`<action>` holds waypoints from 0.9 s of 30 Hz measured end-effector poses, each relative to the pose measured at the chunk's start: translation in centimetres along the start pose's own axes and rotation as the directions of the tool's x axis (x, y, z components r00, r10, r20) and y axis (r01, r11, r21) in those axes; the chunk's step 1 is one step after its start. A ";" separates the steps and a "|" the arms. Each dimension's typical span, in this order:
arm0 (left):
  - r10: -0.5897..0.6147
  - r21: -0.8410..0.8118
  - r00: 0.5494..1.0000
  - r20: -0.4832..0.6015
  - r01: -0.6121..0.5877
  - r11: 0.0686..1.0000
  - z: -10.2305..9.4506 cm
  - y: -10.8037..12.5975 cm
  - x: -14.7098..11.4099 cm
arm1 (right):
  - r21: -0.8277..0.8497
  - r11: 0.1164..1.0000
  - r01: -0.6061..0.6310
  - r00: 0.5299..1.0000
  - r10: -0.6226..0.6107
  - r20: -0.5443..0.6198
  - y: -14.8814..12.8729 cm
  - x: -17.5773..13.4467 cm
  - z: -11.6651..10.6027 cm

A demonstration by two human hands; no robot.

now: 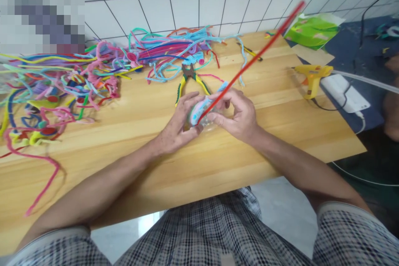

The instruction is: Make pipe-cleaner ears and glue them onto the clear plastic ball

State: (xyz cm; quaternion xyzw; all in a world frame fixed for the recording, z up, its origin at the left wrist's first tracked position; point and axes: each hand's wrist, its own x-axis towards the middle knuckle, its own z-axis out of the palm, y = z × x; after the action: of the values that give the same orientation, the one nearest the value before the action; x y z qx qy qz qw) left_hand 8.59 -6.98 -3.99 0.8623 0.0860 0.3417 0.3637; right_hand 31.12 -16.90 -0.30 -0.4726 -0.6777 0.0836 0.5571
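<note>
Between my hands is a small rounded bundle of light blue and pink pipe cleaners (199, 112), with something clear and shiny around its lower side. My left hand (179, 124) curls around the bundle from the left, thumb at its near edge. From the right, my right hand (240, 114) pinches at it with thumb and forefinger. A long red pipe cleaner (258, 56) starts at the bundle and slants far up to the right. Just behind my hands lie pliers with yellow and green handles (188, 77), their handles spread. My fingers hide part of the bundle.
Many coloured pipe cleaners (174, 48) are heaped along the tiled wall, and shaped pieces (46, 108) lie at the left. A yellow glue gun (311, 77) rests at the right beside a white power strip (346, 93). A green packet (314, 31) and a cutter knife (249, 51) lie farther back.
</note>
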 end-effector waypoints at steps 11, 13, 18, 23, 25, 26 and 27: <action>-0.128 -0.201 0.992 -0.002 0.125 0.972 0.0 1.1 -0.1 | 0.175 0.958 -0.229 0.973 0.230 0.017 -1.3 0.3 0.4; -0.129 -0.223 0.992 -0.003 0.125 0.967 0.1 1.2 -0.1 | 0.174 0.955 -0.241 0.970 0.244 0.003 -1.4 0.3 0.5; -0.136 -0.267 0.991 -0.002 0.131 0.955 0.3 1.4 -0.1 | 0.105 0.963 -0.247 0.968 0.251 -0.025 -1.6 0.1 0.8; -0.127 -0.250 0.992 -0.002 0.122 0.960 0.5 1.7 0.0 | 0.073 0.972 -0.225 0.971 0.230 -0.062 -1.9 0.1 1.0; -0.114 -0.220 0.993 -0.010 0.109 0.969 0.6 1.8 -0.1 | 0.054 0.969 -0.243 0.967 0.246 -0.063 -2.0 0.1 1.1; -0.107 -0.203 0.994 -0.014 0.102 0.974 0.6 1.9 -0.1 | 0.044 0.965 -0.257 0.964 0.259 -0.061 -2.1 0.2 1.1; -0.102 -0.185 0.995 -0.018 0.096 0.978 0.7 1.9 -0.1 | 0.036 0.962 -0.270 0.961 0.272 -0.058 -2.2 0.2 1.0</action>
State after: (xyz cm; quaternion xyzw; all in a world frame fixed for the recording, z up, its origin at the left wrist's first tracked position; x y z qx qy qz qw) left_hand 8.76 -8.84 -3.10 0.8148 0.1018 0.3416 0.4572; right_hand 29.07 -17.52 0.82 -0.5556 -0.5877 0.1537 0.5676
